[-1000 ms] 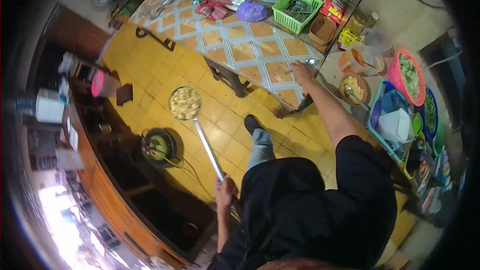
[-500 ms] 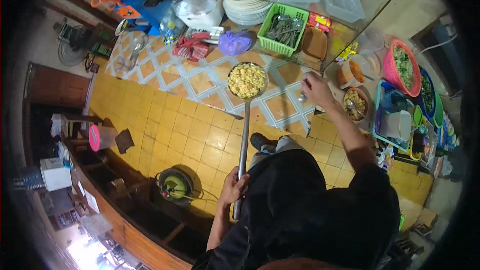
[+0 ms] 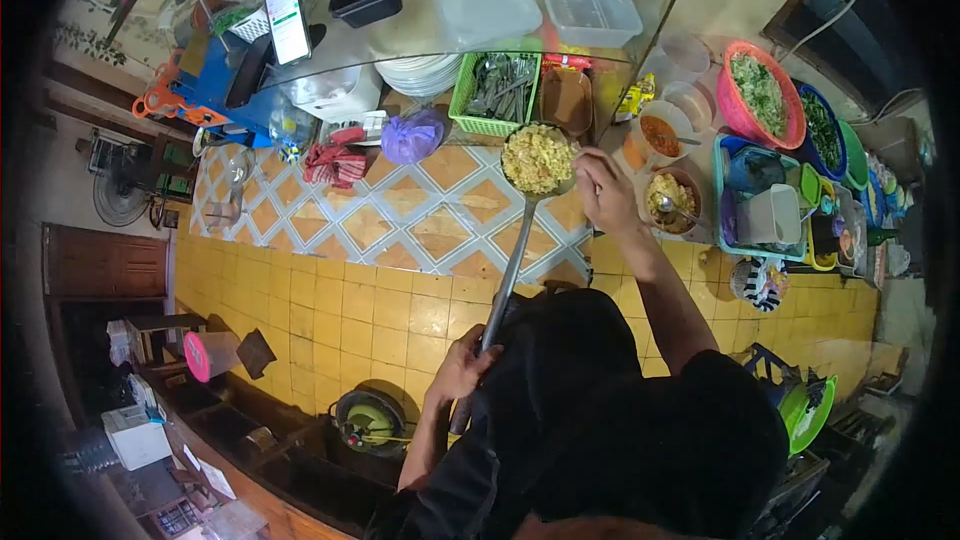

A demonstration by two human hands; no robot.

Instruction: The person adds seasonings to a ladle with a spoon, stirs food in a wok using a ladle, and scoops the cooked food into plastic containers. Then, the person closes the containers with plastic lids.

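My left hand [image 3: 460, 368] is wrapped round the long metal handle of a ladle [image 3: 515, 265]. Its round bowl holds yellow fried food [image 3: 538, 157] with small bits in it, above the tiled table. At the right edge of that bowl is my right hand [image 3: 604, 190], with its fingers closed together; whatever they grip is hidden. A green basket of cutlery [image 3: 495, 90] and a brown tray [image 3: 566, 100] lie just behind the ladle. To the right of my right hand stands a bowl of yellow food with a spoon [image 3: 672, 198].
The diamond-patterned table [image 3: 400, 230] bears a purple bag [image 3: 412, 136] and a red cloth [image 3: 335, 162]. A phone [image 3: 288, 22] stands on the glass shelf. At right are a pink basket of greens [image 3: 760, 95] and a blue crate [image 3: 735, 225]. A hose reel [image 3: 368, 418] sits on the floor.
The ladle has moved from over the floor to over the table near the green basket. My right hand has come to the ladle's bowl. The view has turned, showing more of the shelf.
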